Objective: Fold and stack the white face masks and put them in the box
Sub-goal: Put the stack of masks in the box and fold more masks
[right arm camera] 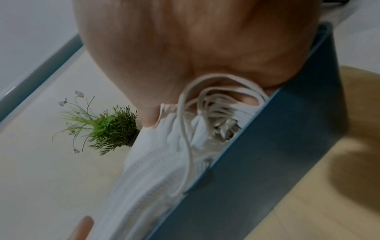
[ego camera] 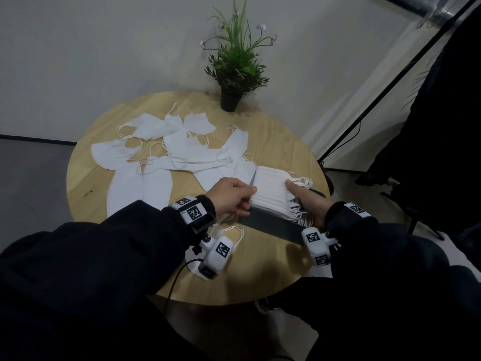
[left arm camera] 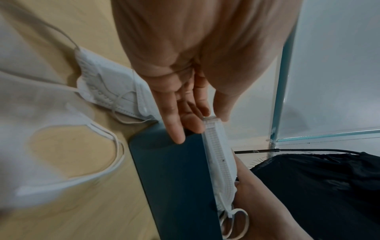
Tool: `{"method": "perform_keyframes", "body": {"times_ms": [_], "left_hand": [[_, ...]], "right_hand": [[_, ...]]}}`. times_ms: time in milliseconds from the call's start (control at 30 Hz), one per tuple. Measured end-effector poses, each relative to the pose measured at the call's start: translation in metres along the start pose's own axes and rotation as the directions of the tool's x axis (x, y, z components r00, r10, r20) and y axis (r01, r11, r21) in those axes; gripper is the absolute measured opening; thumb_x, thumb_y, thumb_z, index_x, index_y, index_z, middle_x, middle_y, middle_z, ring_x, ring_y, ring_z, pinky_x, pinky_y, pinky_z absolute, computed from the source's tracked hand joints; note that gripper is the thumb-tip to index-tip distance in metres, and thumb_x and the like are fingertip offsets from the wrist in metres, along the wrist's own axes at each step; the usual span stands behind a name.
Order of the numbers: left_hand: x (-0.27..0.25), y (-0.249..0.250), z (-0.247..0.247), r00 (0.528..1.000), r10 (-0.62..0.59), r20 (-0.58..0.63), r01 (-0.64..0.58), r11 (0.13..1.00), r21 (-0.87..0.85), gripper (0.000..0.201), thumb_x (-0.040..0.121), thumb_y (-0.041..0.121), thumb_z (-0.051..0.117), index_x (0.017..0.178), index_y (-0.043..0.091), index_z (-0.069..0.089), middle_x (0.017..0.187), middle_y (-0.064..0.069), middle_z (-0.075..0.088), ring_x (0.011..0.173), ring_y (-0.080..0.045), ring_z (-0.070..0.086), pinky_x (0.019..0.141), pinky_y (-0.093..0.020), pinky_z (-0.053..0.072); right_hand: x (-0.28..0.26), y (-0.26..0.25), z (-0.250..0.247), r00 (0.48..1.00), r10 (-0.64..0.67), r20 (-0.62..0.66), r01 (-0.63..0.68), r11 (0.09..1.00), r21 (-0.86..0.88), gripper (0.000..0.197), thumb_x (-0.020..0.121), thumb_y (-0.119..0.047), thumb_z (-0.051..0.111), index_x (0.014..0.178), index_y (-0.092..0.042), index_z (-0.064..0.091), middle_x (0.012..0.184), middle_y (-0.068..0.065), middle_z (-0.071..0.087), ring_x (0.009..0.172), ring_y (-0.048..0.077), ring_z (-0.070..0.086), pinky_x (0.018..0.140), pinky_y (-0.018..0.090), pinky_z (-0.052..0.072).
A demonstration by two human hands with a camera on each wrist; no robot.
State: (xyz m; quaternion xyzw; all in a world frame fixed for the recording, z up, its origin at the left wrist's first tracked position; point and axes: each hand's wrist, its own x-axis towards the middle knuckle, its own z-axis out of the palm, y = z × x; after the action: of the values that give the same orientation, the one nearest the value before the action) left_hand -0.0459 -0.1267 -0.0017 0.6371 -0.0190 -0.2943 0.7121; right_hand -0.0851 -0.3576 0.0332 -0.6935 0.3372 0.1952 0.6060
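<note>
White folded masks, a thick stack [ego camera: 273, 190], stand on edge in a dark grey-blue box [ego camera: 270, 225] at the near right of the round table [ego camera: 86, 178]. The stack rises above the box's rim; ear loops [ego camera: 303, 183] spill from its right end.

Left hand [ego camera: 230, 195]: clamped on the stack's left end. Thumb on top, fingers curled down the side. The left wrist view shows the fingers [left arm camera: 174, 123] reaching onto the box's outer wall [left arm camera: 170, 178] while the thumb presses the edge of the nearest mask [left arm camera: 218, 154] against them.

Right hand [ego camera: 308, 201]: closed on the stack's right end. Thumb lies across the top of the masks; the fingers go down behind the loops and are mostly hidden. The right wrist view shows the palm [right arm camera: 195, 48] against the box's end, with a tangle of loops [right arm camera: 207, 105] bunched under it and the mask stack [right arm camera: 152, 175] running away along the box wall [right arm camera: 257, 162].

Loose masks [ego camera: 166, 152], unfolded, lie scattered over the middle and far left of the wooden tabletop, several overlapping, loops tangled. One more mask [ego camera: 229, 233] lies near the table's front edge under the left wrist.

Potted green plant [ego camera: 234, 71] with small pale flowers stands at the table's far edge. A black stand leg [ego camera: 390, 87] slants across the right background.
</note>
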Motion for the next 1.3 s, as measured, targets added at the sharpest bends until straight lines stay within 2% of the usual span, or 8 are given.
{"method": "perform_keyframes", "body": {"times_ms": [433,567,633,700,833,1100,1200,1300], "left_hand": [[-0.003,0.0,0.003,0.999,0.014,-0.029,-0.01,0.99,0.143,0.03,0.097,0.037,0.071,0.106,0.012,0.056,0.081,-0.009,0.06,0.06,-0.018,0.059,0.052,-0.031,0.057],[-0.003,-0.002,0.005,0.996,0.069,-0.059,-0.052,0.965,0.257,0.038,0.094,0.039,0.075,0.117,0.019,0.053,0.088,-0.006,0.061,0.072,-0.02,0.06,0.07,-0.043,0.058],[-0.002,0.001,0.004,0.957,0.276,-0.084,-0.206,0.858,0.471,0.053,0.091,0.05,0.073,0.131,0.022,0.052,0.11,-0.002,0.061,0.092,-0.018,0.061,0.083,-0.037,0.052],[-0.002,0.001,0.006,0.853,0.512,0.1,-0.417,0.555,0.72,0.08,0.089,0.065,0.066,0.151,0.021,0.041,0.146,-0.006,0.05,0.131,-0.022,0.05,0.11,-0.038,0.041],[-0.001,-0.016,0.012,0.819,0.345,0.459,-0.473,-0.046,0.88,0.112,0.09,0.084,0.038,0.166,0.013,-0.002,0.174,-0.005,-0.008,0.16,-0.022,-0.008,0.13,-0.046,0.001],[0.018,0.01,0.008,0.863,0.246,0.442,-0.43,-0.101,0.897,0.125,0.082,0.088,0.049,0.165,0.011,-0.004,0.174,-0.01,-0.007,0.16,-0.027,-0.003,0.13,-0.047,0.001],[0.03,0.026,-0.001,0.881,0.157,0.446,-0.456,0.028,0.89,0.132,0.075,0.085,0.063,0.165,0.011,0.002,0.174,-0.007,0.0,0.153,-0.03,0.026,0.126,-0.042,0.023],[0.036,0.032,-0.008,0.841,0.217,0.496,-0.498,-0.05,0.866,0.127,0.069,0.09,0.063,0.162,0.013,0.021,0.163,-0.011,0.031,0.139,-0.033,0.042,0.117,-0.044,0.035]], "right_hand": [[-0.006,-0.002,0.012,1.0,-0.02,0.025,0.013,0.972,0.233,0.06,0.101,-0.058,0.053,0.132,-0.008,0.066,0.12,0.017,0.076,0.104,0.032,0.073,0.091,0.041,0.057],[-0.009,0.0,0.016,0.996,-0.046,0.08,0.018,0.948,0.317,0.061,0.102,-0.058,0.05,0.133,-0.008,0.067,0.125,0.018,0.074,0.101,0.032,0.076,0.091,0.041,0.058],[-0.008,0.0,0.015,0.995,-0.039,0.095,0.004,0.94,0.342,0.062,0.102,-0.061,0.049,0.132,-0.01,0.067,0.122,0.018,0.075,0.1,0.032,0.077,0.088,0.041,0.06],[-0.008,0.0,0.016,0.994,-0.043,0.097,0.002,0.923,0.384,0.061,0.102,-0.061,0.047,0.126,-0.009,0.068,0.114,0.02,0.077,0.091,0.032,0.078,0.077,0.04,0.064],[-0.003,0.005,0.015,0.994,-0.057,0.098,0.013,0.914,0.405,0.067,0.102,-0.065,0.044,0.136,-0.011,0.064,0.122,0.021,0.074,0.104,0.036,0.075,0.089,0.046,0.058],[0.009,0.011,0.008,0.985,-0.122,0.119,0.062,0.908,0.415,0.064,0.103,-0.061,0.044,0.138,-0.011,0.061,0.124,0.02,0.073,0.107,0.036,0.074,0.089,0.045,0.059],[0.012,0.011,0.007,0.982,-0.135,0.136,0.068,0.91,0.408,0.066,0.104,-0.062,0.041,0.139,-0.009,0.06,0.128,0.022,0.071,0.111,0.036,0.073,0.097,0.046,0.055],[0.014,0.01,0.005,0.978,-0.132,0.16,0.056,0.911,0.41,0.069,0.104,-0.064,0.039,0.14,-0.009,0.059,0.132,0.02,0.07,0.117,0.036,0.07,0.099,0.045,0.054]]}}
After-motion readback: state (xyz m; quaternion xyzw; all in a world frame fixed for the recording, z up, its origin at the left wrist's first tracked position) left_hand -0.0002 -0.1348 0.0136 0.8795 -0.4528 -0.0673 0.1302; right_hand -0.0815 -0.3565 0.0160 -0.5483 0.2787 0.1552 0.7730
